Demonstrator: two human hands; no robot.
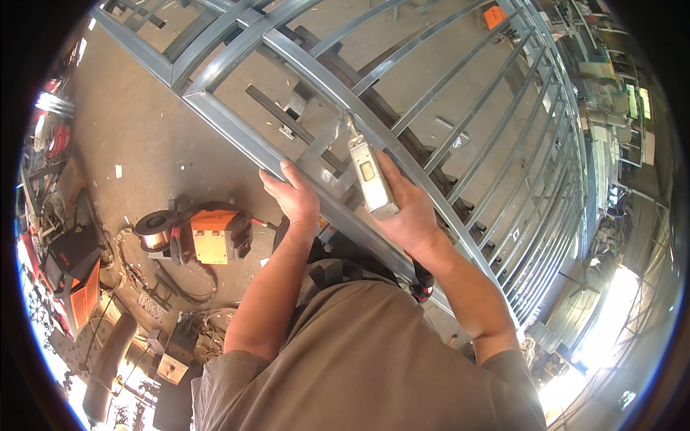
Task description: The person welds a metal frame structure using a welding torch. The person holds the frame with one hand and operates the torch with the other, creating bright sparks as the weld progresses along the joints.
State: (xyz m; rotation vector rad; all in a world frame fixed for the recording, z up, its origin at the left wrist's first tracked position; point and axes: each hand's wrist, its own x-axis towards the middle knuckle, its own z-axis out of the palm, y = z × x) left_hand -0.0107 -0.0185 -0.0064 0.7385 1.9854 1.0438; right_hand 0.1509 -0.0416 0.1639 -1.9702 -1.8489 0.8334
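A large silver metal frame (237,133) of square tubing with rows of thin bars stretches across in front of me. My left hand (293,195) grips its near-left edge tube, the fingers laid over the tube with the thumb beside them. My right hand (406,208) is closed round a boxy, pale metal hand tool (372,176) that has a small window in its side and a narrow tip. That tip points away from me, close to an inner tube (316,68) of the frame. Whether it touches the tube I cannot tell.
On the floor at left stands an orange and yellow welding machine (215,237) with a wire spool (154,230) beside it. Cables and a dark and orange machine (72,280) lie further left. Loose metal offcuts (291,126) show beneath the frame. An orange object (494,16) sits at the far side.
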